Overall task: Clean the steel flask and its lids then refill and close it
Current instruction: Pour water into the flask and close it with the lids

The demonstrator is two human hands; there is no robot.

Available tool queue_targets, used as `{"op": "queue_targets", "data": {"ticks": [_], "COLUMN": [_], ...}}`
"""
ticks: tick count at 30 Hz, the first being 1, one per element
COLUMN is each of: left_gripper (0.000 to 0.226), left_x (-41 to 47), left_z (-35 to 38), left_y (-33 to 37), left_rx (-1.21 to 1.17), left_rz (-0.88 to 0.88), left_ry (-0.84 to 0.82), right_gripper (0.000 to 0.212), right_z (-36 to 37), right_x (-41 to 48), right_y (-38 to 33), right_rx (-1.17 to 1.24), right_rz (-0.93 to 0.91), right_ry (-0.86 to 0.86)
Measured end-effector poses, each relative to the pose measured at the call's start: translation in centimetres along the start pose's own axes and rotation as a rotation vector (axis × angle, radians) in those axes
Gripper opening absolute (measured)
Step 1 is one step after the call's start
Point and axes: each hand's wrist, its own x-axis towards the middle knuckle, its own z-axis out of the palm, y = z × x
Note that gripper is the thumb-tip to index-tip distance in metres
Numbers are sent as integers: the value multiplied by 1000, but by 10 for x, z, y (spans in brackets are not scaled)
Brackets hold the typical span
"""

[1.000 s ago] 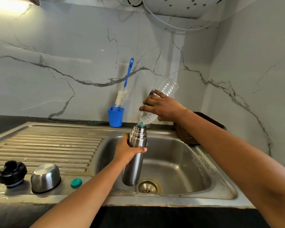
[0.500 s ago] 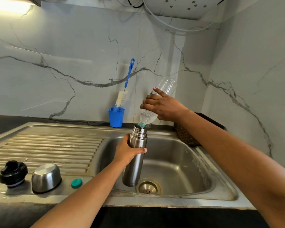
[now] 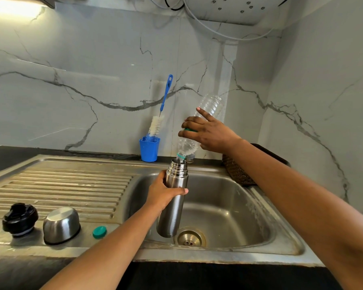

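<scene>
Little has shifted since the earlier frames: plastic bottle [image 3: 211, 105] swung a touch steeper, base raised, and the right hand's forefinger has straightened along its ribbed side. Flask and left hand are where they were.

- Right hand [image 3: 210, 135]: wrapped round the middle of the upturned bottle, forefinger out straight. Bottle mouth sits just over the flask opening, a thin run of water passing between them. Only a little water shows, pooled at the bottle's neck end; the rest looks empty.
- Left hand [image 3: 164, 193]: curled round the upper body of the steel flask [image 3: 171, 214], just under its threaded neck. Flask held nearly upright, in the air over the sink basin [image 3: 228, 206], its base near the drain [image 3: 190, 237].
- Drainboard [image 3: 61, 185], front left: black inner stopper [image 3: 20, 218], steel cup lid [image 3: 61, 225] standing mouth-down beside it, small teal bottle cap [image 3: 99, 232] a little to the right. All three apart from one another.
- Back of the surface: bottle brush [image 3: 156, 126] standing in its blue holder [image 3: 149, 149].

Progress, as I read it: washing looks finished, brush put away, both lids off and waiting. Refilling is under way and probably close to its end, going by the bottle. How full the flask stands cannot be seen. Left to do: finish the pour, set the bottle down, fit the stopper, then the cup lid.
</scene>
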Motion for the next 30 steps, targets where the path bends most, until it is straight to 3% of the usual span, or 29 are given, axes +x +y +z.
{"op": "queue_targets", "data": {"ticks": [27, 30], "left_gripper": [66, 65], "left_x": [3, 2], "left_z": [0, -1], "left_y": [-3, -3], "left_rx": [-15, -19], "left_rz": [3, 2], "left_ry": [22, 27], "right_gripper": [78, 84], "right_z": [-9, -2], "right_x": [-1, -4], "right_y": [4, -1], "right_rx": [-189, -197], "right_rz": [50, -71], "right_ry": [136, 93]}}
